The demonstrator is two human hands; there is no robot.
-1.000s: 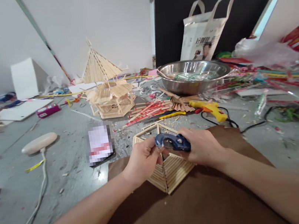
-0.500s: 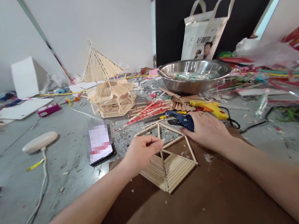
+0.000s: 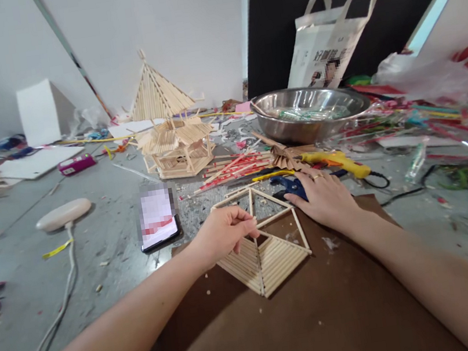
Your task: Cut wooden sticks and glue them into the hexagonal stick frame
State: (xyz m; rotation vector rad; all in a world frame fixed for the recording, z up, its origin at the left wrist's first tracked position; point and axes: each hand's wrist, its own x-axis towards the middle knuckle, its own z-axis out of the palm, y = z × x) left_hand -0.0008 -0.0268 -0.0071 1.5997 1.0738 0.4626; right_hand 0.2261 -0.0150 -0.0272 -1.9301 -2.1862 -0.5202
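Note:
My left hand (image 3: 225, 232) is closed in a pinch over the middle of a flat frame of pale wooden sticks (image 3: 280, 262). A tiny pale stick piece seems to show at its fingertips, partly hidden. The frame's near panels are filled with rows of sticks; its far sections show only outlines. My right hand (image 3: 325, 194), a ring on one finger, rests with fingers stretched over a blue-handled cutter (image 3: 292, 186) beyond the frame's right side. The fingers partly cover the tool, with the thumb apart beside it.
A brown sheet (image 3: 309, 328) lies under the frame. Ahead are a stick pavilion model (image 3: 174, 131), red-marked sticks (image 3: 233, 170), a yellow glue gun (image 3: 337, 161) and a metal basin (image 3: 315, 128). A phone (image 3: 158, 219) and a white corded device (image 3: 64, 214) lie left.
My right hand has loosened around the blue-handled cutter, which now lies lower and flatter, its fingers extended. My left hand stays pinched over the frame. The view has shifted slightly.

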